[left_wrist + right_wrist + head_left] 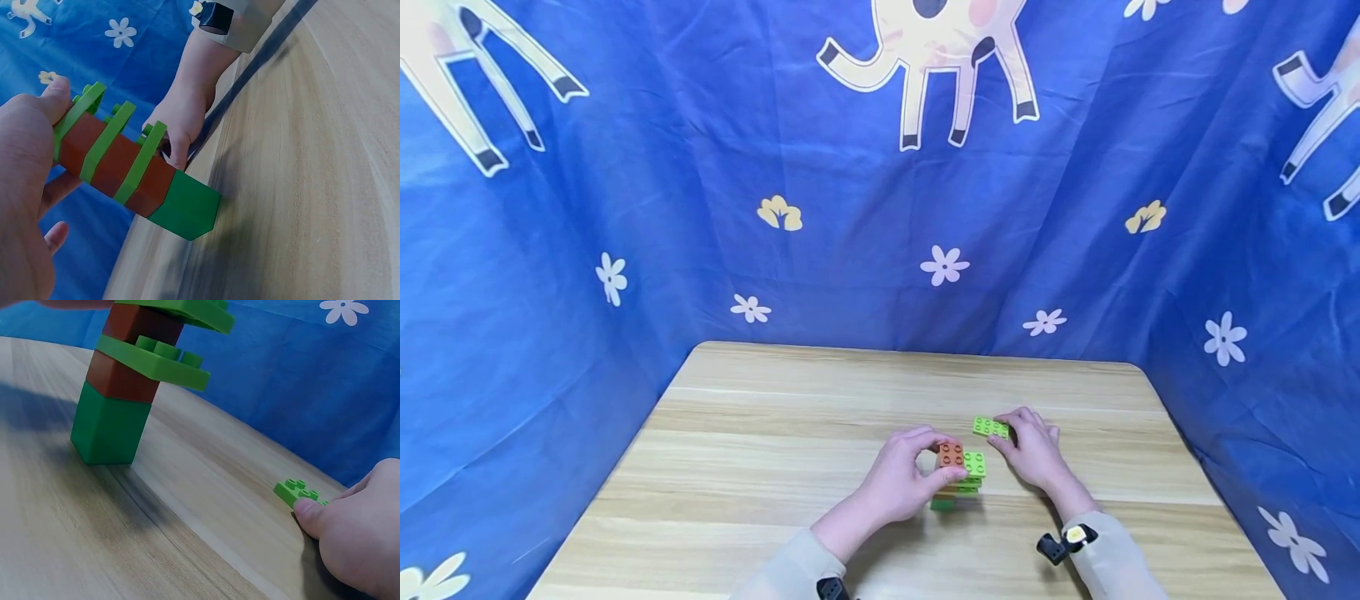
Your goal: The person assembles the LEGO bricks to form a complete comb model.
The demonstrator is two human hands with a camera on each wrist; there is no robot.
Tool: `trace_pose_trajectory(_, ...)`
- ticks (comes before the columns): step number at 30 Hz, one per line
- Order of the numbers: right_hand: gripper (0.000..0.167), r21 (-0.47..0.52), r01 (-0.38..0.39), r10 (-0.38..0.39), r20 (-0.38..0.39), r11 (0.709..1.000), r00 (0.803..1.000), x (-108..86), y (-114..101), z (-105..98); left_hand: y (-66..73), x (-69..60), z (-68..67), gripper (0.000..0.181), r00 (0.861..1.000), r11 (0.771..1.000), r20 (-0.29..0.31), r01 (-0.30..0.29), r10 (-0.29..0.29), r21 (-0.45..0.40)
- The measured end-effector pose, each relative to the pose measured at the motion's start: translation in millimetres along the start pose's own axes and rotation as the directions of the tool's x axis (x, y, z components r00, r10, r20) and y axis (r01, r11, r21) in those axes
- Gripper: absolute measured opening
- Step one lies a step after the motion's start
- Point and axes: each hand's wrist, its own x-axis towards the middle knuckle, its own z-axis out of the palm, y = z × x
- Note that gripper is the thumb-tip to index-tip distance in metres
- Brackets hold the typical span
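Observation:
A tower of toy building bricks (pixel 106 153) stands on the table. Its base is a dark green block (pixel 111 425), with brown bricks and thin light green bricks alternating above; the light green ones jut out to one side. My left hand (pixel 895 477) grips the tower near its top, thumb and fingers on opposite sides of the brown top brick (pixel 951 455). To the right and a little farther back, my right hand (pixel 1033 450) pinches a loose light green flat brick (pixel 991 427) by its right end, low at the tabletop. Fingers hide that end.
The wooden table (pixel 760 433) has rounded far corners. Blue cloth (pixel 850 275) with printed animals and flowers hangs behind it and along both sides. Dark wrist devices (pixel 1063 543) sit on the light sleeves (pixel 1112 558).

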Motion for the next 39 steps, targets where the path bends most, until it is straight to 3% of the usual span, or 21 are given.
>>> trace_pose_trajectory(18, 0.035, -0.019, 0.016, -0.016, 0.012, 1.0, 1.0, -0.7, -11, -17, -0.2, -0.9, 0.4, 0.035, 1.0, 1.0, 0.003, 0.012, -0.012, -0.019)
trace_pose_trajectory(27, 0.035, 0.007, 0.116, -0.116, -0.03, 0.993, 0.993, -2.2, -30, -38, -1.9, -0.6, 1.3, 0.037, 1.0, 1.0, -0.001, 0.007, -0.007, -0.027)
trace_pose_trajectory(39, 0.033, 0.056, 0.256, -0.251, -0.077, 0.965, 0.965, -10.2, -77, -72, -1.9, 0.4, 2.4, 0.037, 1.0, 0.999, -0.008, -0.006, 0.005, -0.034)
